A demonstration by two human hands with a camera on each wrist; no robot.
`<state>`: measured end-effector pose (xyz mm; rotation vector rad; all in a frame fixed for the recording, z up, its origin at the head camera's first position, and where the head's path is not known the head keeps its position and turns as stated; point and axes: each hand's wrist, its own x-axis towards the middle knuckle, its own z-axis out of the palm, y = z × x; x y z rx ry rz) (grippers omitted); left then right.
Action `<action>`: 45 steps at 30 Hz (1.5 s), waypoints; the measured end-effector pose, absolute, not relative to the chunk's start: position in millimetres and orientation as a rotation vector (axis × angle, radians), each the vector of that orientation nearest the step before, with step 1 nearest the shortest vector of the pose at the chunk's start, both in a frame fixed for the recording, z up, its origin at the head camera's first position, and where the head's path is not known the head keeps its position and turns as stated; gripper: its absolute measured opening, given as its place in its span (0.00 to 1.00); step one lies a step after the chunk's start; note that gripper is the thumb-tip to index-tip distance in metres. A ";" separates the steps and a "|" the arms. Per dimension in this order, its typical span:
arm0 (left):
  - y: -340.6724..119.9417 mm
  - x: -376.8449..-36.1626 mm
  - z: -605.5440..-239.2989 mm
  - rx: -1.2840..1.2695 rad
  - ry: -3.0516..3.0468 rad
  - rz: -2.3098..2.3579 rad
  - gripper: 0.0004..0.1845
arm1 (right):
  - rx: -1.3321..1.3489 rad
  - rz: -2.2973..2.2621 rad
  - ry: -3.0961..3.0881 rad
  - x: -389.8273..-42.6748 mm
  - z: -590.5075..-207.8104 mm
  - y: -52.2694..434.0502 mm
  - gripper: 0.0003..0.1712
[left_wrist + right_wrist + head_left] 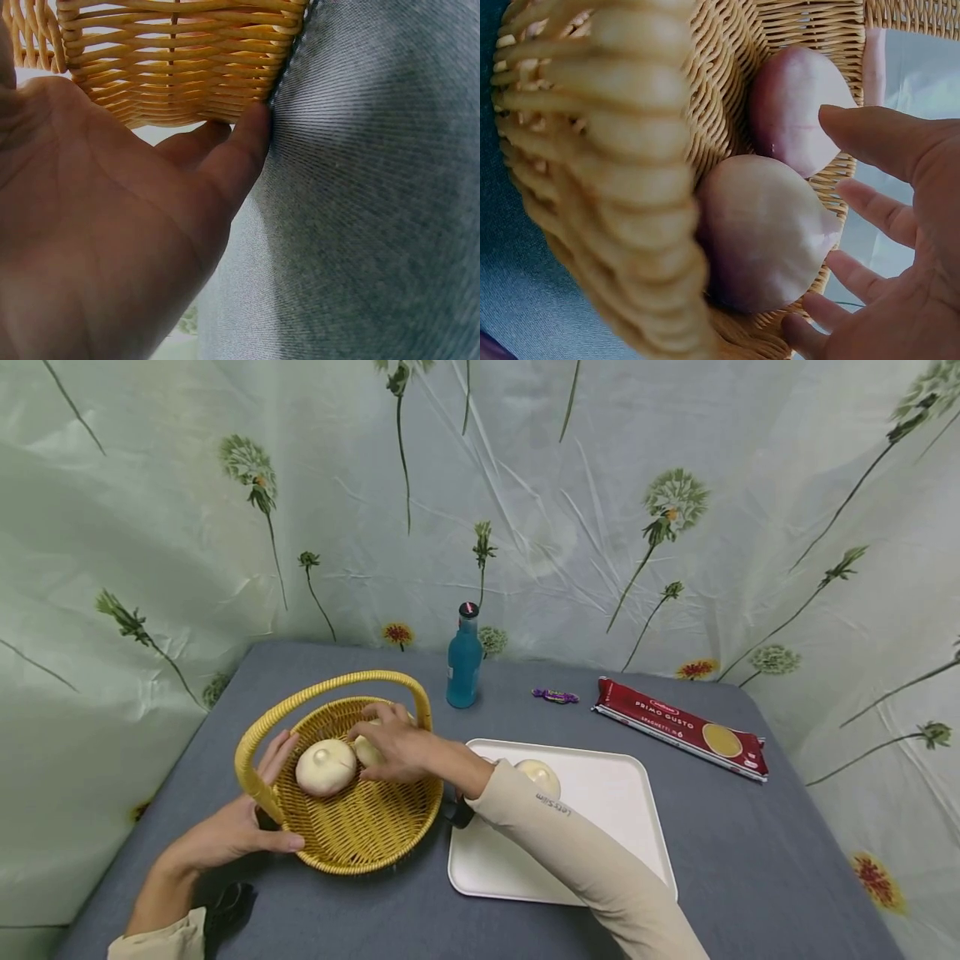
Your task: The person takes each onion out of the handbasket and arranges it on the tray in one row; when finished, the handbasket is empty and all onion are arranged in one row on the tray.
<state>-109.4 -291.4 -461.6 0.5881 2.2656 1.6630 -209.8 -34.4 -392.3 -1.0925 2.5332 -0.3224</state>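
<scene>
**Crowding the Yellow Wicker Basket [352, 839], Risking a Knock or a Tip**

Holding the right hand [395, 747] wide inside the basket, with fingers and thumb apart at the right-hand purple-and-white onion [765, 232]; showing no grip, and leaving fingertip contact impossible to tell. Resting the left hand [232, 827] wide against the basket's outer left side, touching the weave without clasping it.

Seeing a second onion [326, 768] inside the basket, to the left and close by. Seeing a third onion [540, 777] on the white tray [615, 810], just right of the basket, partly hidden by the right sleeve [577, 852].

Possibly knocking the second onion by closing the thumb carelessly, with the thumb overlapping it in the right wrist view. Possibly losing the first one by pinching only near its pointed tip, given such a smooth, round surface. Possibly snagging the handle [375, 676], arching above the basket, by lifting straight up. Possibly tipping or sliding the basket by leaning on its right rim, having only a loose brace on its left. Possibly rolling the third onion across the flat tray by swinging the low sleeve.

Probably posing little danger to the blue bottle [465, 664], standing behind and right of the basket.
</scene>
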 end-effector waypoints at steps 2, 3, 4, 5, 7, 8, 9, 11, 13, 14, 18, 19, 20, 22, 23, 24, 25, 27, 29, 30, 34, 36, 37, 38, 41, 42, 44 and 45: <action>-291.5 -109.0 -461.9 0.588 2.273 1.656 0.67 | -1.097 -0.309 2.523 -210.1 -392.8 -34.5 0.27; -291.5 -108.8 -462.0 0.586 2.273 1.654 0.67 | -1.099 -0.304 2.517 -210.3 -393.1 -34.5 0.27; -291.4 -108.6 -462.1 0.587 2.278 1.650 0.67 | -1.100 -0.298 2.513 -210.4 -393.5 -34.5 0.27; -291.5 -108.3 -462.2 0.589 2.285 1.645 0.67 | -1.102 -0.293 2.509 -210.6 -393.8 -34.6 0.27; -291.4 -108.1 -462.4 0.593 2.297 1.639 0.67 | -1.104 -0.294 2.505 -211.2 -394.4 -34.8 0.27; -291.4 -108.2 -462.4 0.593 2.299 1.638 0.67 | -1.107 -0.292 2.504 -211.5 -394.6 -34.7 0.27; -291.3 -108.4 -462.5 0.591 2.300 1.636 0.67 | -1.111 -0.289 2.503 -211.7 -394.6 -34.4 0.27; -291.4 -108.8 -462.4 0.584 2.302 1.634 0.67 | -1.124 -0.286 2.499 -212.2 -394.9 -34.0 0.26; -291.4 -109.3 -462.0 0.573 2.300 1.634 0.66 | -1.134 -0.287 2.499 -212.6 -395.4 -33.3 0.26; -291.3 -109.7 -461.8 0.566 2.299 1.633 0.66 | -1.140 -0.290 2.498 -212.7 -395.6 -32.9 0.26; -290.9 -110.5 -461.1 0.551 2.298 1.633 0.67 | -1.148 -0.294 2.503 -213.1 -396.6 -32.0 0.25; -290.8 -110.6 -460.9 0.549 2.298 1.632 0.67 | -1.147 -0.294 2.505 -213.1 -396.7 -31.7 0.25; -290.8 -110.6 -460.8 0.548 2.296 1.631 0.67 | -1.147 -0.294 2.505 -212.9 -396.7 -31.4 0.25; -290.7 -110.8 -460.6 0.547 2.290 1.637 0.67 | -1.148 -0.287 2.513 -213.0 -397.2 -31.0 0.24; -290.6 -110.9 -460.5 0.545 2.286 1.640 0.67 | -1.151 -0.281 2.517 -213.0 -397.6 -30.8 0.24; -290.6 -111.0 -460.5 0.542 2.279 1.645 0.67 | -1.154 -0.282 2.520 -212.7 -397.8 -30.5 0.24; -290.7 -111.0 -460.4 0.541 2.274 1.649 0.67 | -1.159 -0.279 2.521 -212.8 -398.5 -30.3 0.24; -290.7 -110.9 -460.4 0.537 2.264 1.656 0.67 | -1.174 -0.268 2.527 -212.8 -399.6 -30.3 0.23; -290.9 -110.7 -460.4 0.534 2.266 1.655 0.67 | -1.187 -0.252 2.528 -212.6 -400.0 -30.3 0.24; -291.1 -110.6 -460.5 0.533 2.268 1.654 0.67 | -1.189 -0.248 2.527 -212.4 -400.0 -30.3 0.24; -291.8 -111.1 -461.8 0.536 2.277 1.649 0.67 | -1.193 -0.199 2.525 -212.0 -399.9 -30.8 0.24; -292.3 -111.6 -462.1 0.539 2.273 1.653 0.67 | -1.200 -0.171 2.522 -212.1 -399.6 -31.1 0.24; -292.4 -111.7 -462.1 0.542 2.272 1.654 0.67 | -1.205 -0.154 2.522 -212.2 -399.3 -31.3 0.25; -292.7 -111.7 -462.3 0.545 2.279 1.649 0.67 | -1.208 -0.144 2.521 -212.3 -399.2 -31.6 0.25; -293.0 -111.4 -462.3 0.553 2.290 1.641 0.67 | -1.207 -0.120 2.517 -212.0 -398.2 -32.3 0.26; -293.1 -111.3 -462.4 0.555 2.296 1.637 0.67 | -1.202 -0.112 2.517 -211.7 -398.2 -32.6 0.26; -293.1 -111.1 -462.8 0.552 2.304 1.631 0.67 | -1.191 -0.090 2.515 -210.8 -397.8 -33.1 0.26; -292.9 -111.0 -462.8 0.546 2.298 1.636 0.67 | -1.190 -0.074 2.514 -210.2 -397.6 -33.4 0.26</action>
